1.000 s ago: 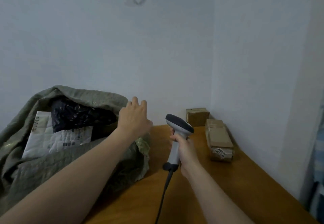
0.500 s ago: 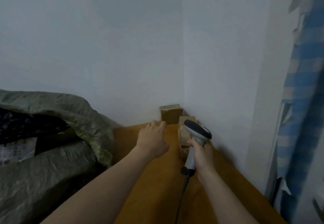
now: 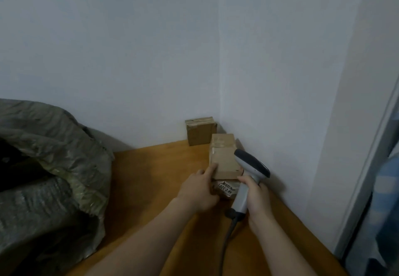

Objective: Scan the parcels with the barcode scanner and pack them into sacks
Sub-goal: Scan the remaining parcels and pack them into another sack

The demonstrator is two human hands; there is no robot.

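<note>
A long brown cardboard parcel (image 3: 223,157) lies on the wooden table (image 3: 155,172) against the right wall, with a printed label on its near end. My left hand (image 3: 199,190) rests on the parcel's near left corner, index finger stretched along its top edge. My right hand (image 3: 257,198) grips the handle of a grey and white barcode scanner (image 3: 251,167), which stands just right of the parcel's near end. Its dark cable (image 3: 226,243) hangs toward me. A green woven sack (image 3: 64,152) lies open at the left; its dark mouth shows no parcels from here.
A smaller brown box (image 3: 200,132) stands in the far corner behind the long parcel. White walls close the table at the back and right. A blue checked cloth (image 3: 390,200) hangs at the far right past the wall's edge.
My view has swung right, away from the sack. My left hand has moved from the sack to the long parcel and now touches it. My right hand has carried the scanner beside the parcel.
</note>
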